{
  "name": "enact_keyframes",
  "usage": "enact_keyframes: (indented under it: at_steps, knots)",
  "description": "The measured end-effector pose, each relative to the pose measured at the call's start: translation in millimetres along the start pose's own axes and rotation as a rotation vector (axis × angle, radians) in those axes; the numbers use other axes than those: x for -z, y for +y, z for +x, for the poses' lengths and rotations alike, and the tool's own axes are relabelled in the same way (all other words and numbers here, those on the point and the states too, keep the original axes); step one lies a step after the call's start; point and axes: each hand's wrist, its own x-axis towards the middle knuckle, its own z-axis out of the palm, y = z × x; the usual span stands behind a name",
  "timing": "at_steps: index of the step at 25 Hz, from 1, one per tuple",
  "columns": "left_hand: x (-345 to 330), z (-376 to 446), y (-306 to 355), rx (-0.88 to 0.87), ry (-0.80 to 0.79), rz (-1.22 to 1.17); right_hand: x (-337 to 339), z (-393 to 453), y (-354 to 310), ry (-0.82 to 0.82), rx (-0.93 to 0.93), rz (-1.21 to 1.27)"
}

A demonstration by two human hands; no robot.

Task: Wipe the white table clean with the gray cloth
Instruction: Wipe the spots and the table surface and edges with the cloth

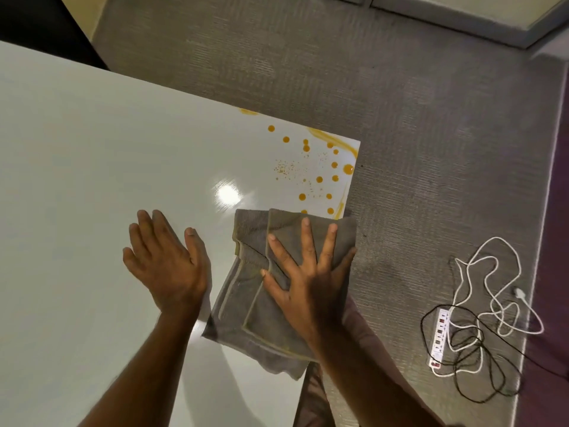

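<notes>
Now | gray cloth [246, 291] under right hand [303, 278] (flat) | left hand [166, 266] beside

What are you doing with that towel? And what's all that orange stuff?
A person is cleaning a white table. The right hand is pressed flat, fingers spread, on a folded gray cloth near the table's right edge. The left hand rests open on the bare tabletop beside it. Orange drops and smears cover the corner just beyond the cloth, not wiped yet. On the carpet to the right lies a power strip with tangled cords.
</notes>
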Motion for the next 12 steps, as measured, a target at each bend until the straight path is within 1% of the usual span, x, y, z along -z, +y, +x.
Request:
enact_keyframes:
  at_steps: [2,4,6,12]
  knots:
    - [-0.6,-0.9,0.7,-0.001,0.008,0.000,0.8,12.5,2.0,0.005,-0.046,0.050]
    - [-0.2,-1.0,2.1,0.007,0.008,-0.010,0.4,22.1,5.0,0.015,-0.037,0.082]
    - [-0.3,-0.4,3.4,0.007,0.014,-0.012,1.3,30.6,9.3,0.025,-0.004,0.062]
    - [0.2,0.1,5.0,0.007,0.038,0.006,5.1,51.4,14.2,0.021,0.021,-0.026]
